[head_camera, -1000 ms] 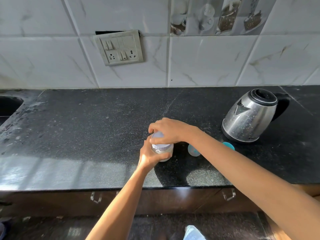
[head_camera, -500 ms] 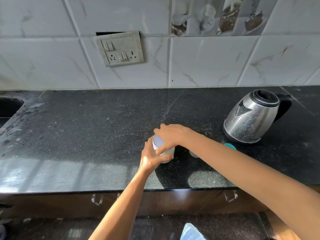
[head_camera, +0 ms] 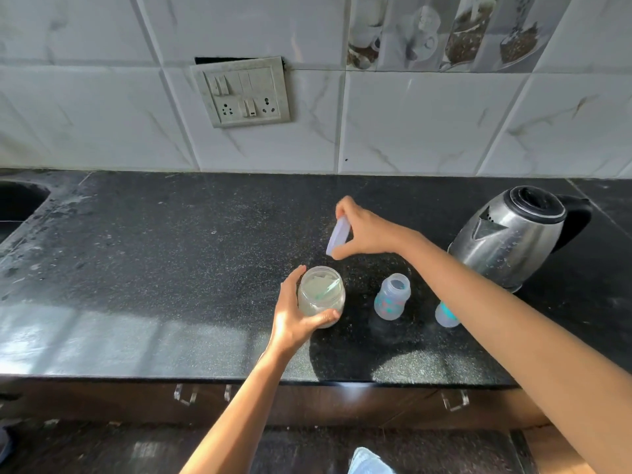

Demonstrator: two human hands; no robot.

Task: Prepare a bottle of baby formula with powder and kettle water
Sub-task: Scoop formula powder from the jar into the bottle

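Gripping the clear open powder jar (head_camera: 321, 295), left fingers (head_camera: 294, 281) curl; right fingers (head_camera: 345, 208) pinch lid (head_camera: 337, 236)

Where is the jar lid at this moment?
Head view: the lid is pinched in the right hand above the counter, beyond the open jar, left of the kettle.

I stand in a home kitchen: a black speckled stone countertop (head_camera: 171, 268) runs under white marble-look wall tiles (head_camera: 427, 124), some printed with cups and coffee beans. A sink (head_camera: 17, 203) sits at far left, a steel electric kettle (head_camera: 509, 241) at right, a switch-and-socket plate (head_camera: 242, 92) on the wall, cabinet handles (head_camera: 184, 395) below.
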